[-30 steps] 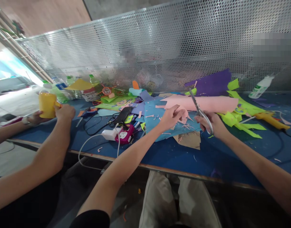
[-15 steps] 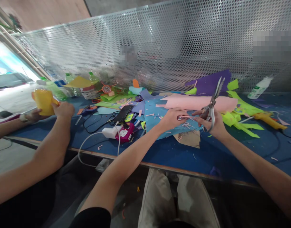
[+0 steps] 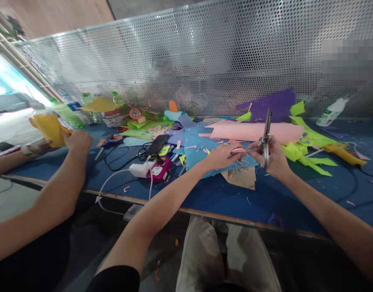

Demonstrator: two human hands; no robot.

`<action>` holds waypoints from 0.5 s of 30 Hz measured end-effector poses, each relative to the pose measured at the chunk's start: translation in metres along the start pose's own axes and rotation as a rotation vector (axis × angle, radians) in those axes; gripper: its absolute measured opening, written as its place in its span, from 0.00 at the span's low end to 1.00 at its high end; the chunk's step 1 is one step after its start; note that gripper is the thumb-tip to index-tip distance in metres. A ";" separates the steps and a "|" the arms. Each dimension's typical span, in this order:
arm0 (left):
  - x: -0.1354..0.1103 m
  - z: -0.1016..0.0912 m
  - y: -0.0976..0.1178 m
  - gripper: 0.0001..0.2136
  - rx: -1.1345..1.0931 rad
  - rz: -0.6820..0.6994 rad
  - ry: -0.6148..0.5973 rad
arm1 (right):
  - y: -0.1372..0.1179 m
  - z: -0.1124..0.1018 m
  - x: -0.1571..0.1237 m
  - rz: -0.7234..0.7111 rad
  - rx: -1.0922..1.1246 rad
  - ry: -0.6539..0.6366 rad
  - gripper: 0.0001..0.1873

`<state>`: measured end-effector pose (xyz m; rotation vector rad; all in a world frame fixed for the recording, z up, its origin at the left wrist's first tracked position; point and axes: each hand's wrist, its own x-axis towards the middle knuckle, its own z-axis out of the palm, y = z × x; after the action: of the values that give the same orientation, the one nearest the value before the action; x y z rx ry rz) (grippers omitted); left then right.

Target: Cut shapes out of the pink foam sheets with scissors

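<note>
Between the fingers of my left hand is a small pink paper piece, held above a blue sheet strewn with thin scraps. My right hand has a pair of scissors hooked in it, blades pointing up. Its thumb and fingertips pinch close to the right end of the pink piece; whether they grip the paper I cannot make out. Behind both hands lies a large curled pink sheet. Below them a brown paper piece holds more scraps.
At left, a co-worker's hands hold a yellow-wrapped bottle. A magenta power socket with a white plug and cable, and a black phone, lie left of me. At right are a yellow glue gun and a white bottle.
The scissors have swung more upright and turned edge-on in my right hand. Both hands stay close together around the pink piece. The co-worker's yellow-wrapped bottle has tilted and shifted left.
</note>
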<state>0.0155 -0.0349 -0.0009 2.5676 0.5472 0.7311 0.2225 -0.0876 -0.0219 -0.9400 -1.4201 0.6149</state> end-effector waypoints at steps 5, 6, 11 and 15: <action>0.001 -0.003 -0.001 0.16 0.159 -0.001 -0.040 | 0.001 -0.001 -0.001 0.032 0.018 -0.004 0.23; 0.000 -0.004 0.000 0.17 0.178 -0.008 -0.060 | 0.002 -0.002 0.000 0.054 0.027 -0.016 0.23; -0.003 -0.001 0.004 0.14 0.226 -0.040 -0.085 | 0.001 -0.001 0.001 0.119 0.050 -0.052 0.26; -0.004 -0.002 0.006 0.16 0.256 -0.078 -0.038 | 0.007 -0.002 0.002 0.118 0.025 0.008 0.25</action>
<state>0.0133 -0.0415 0.0023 2.7691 0.7678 0.6184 0.2255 -0.0828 -0.0267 -1.0106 -1.3544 0.7143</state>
